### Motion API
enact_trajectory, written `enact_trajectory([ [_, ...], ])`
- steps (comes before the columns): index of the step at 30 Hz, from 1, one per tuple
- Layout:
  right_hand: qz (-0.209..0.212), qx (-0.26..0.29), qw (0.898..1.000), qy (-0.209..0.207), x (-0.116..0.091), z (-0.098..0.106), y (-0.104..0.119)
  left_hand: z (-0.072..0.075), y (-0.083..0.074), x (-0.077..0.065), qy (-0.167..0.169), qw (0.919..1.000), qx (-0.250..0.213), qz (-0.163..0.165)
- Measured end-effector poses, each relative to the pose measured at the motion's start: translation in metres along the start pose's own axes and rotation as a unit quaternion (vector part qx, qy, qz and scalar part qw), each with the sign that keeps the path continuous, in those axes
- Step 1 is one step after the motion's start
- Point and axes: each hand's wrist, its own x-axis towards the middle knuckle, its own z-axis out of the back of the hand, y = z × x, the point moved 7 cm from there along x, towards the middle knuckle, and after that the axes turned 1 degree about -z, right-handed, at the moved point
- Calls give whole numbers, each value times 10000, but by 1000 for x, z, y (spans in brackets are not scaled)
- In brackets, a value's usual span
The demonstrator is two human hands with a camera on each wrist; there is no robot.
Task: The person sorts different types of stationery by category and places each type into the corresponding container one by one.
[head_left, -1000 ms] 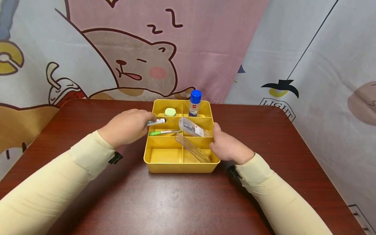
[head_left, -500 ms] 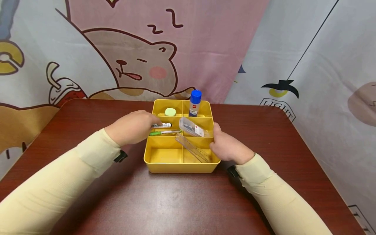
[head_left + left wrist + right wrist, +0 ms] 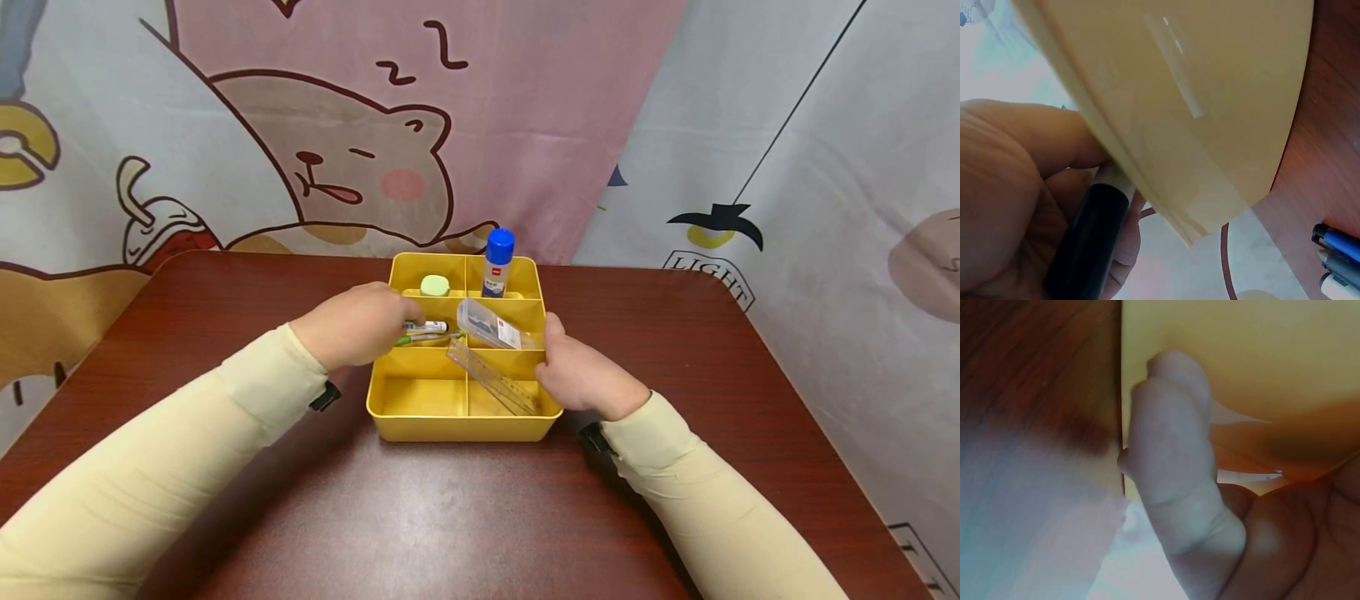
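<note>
On the table stands a yellow divided storage box (image 3: 457,429). My left hand (image 3: 356,325) pinches a white marker (image 3: 431,327) low in its middle left compartment; the marker's black end (image 3: 1088,240) shows in the left wrist view. Just in front of the marker lies a green pen (image 3: 408,339), partly hidden by the hand. My right hand (image 3: 588,371) grips the box's right wall, its thumb over the rim and fingers (image 3: 1175,444) along the outside. A clear plastic case (image 3: 487,323) leans in the middle right compartment, and a clear ruler (image 3: 491,379) slants across the front right one.
In the back row, a blue-capped glue stick (image 3: 497,265) stands upright at right and a pale green rounded item (image 3: 435,286) sits at left. Several pens (image 3: 1338,247) lie on the table in the left wrist view. A printed cloth (image 3: 540,125) hangs behind the table.
My left hand has moved right and down, lowering the white marker from above the box into the middle left compartment beside the green pen. The right hand has stayed put.
</note>
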Motion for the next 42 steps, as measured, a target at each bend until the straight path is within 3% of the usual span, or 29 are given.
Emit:
enact_trajectory([
  [10, -65, 67, 9999, 41, 1, -1, 2, -5, -1, 1, -206, 9996, -27, -194],
  [21, -94, 3, 9999, 99, 0, 0, 3, -5, 9, -7, -217, 9993, -293, -105],
  [30, -210, 4, 9997, 126, 2, -2, -1, -4, 22, -26, -361, 9990, -250, -68],
  [36, -202, -26, 9997, 125, 1, -1, 0, -6, 37, -44, -320, 9963, -798, 82],
  [42, -202, 80, 9997, 120, 0, -1, -1, -11, 64, -64, -197, 9926, -1023, 630],
])
